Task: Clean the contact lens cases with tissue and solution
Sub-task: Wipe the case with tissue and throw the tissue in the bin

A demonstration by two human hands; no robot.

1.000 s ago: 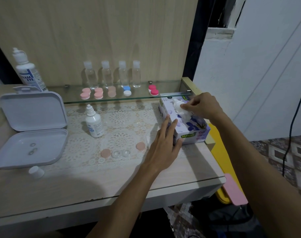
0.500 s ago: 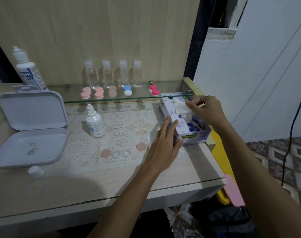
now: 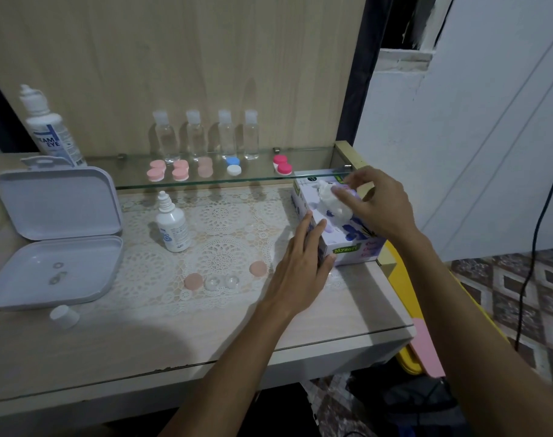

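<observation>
A tissue box (image 3: 352,244) stands at the table's right side. My left hand (image 3: 302,266) presses flat against its near left side with straight fingers. My right hand (image 3: 374,203) hovers over the box top, and its fingertips pinch the white tissue (image 3: 327,197) that sticks out of the slot. An open clear lens case (image 3: 221,282) lies on the lace mat with two peach caps (image 3: 193,281) beside it. A small solution bottle (image 3: 171,227) stands upright on the mat.
A glass shelf (image 3: 313,160) holds several closed lens cases (image 3: 156,171) and several clear bottles (image 3: 166,137). A large solution bottle (image 3: 49,130) stands at far left, an open white box (image 3: 52,238) below it, a white cap (image 3: 64,316) near the table's front.
My right hand has shifted slightly right over the box and worked its fingers on the tissue. My left hand has stayed against the box.
</observation>
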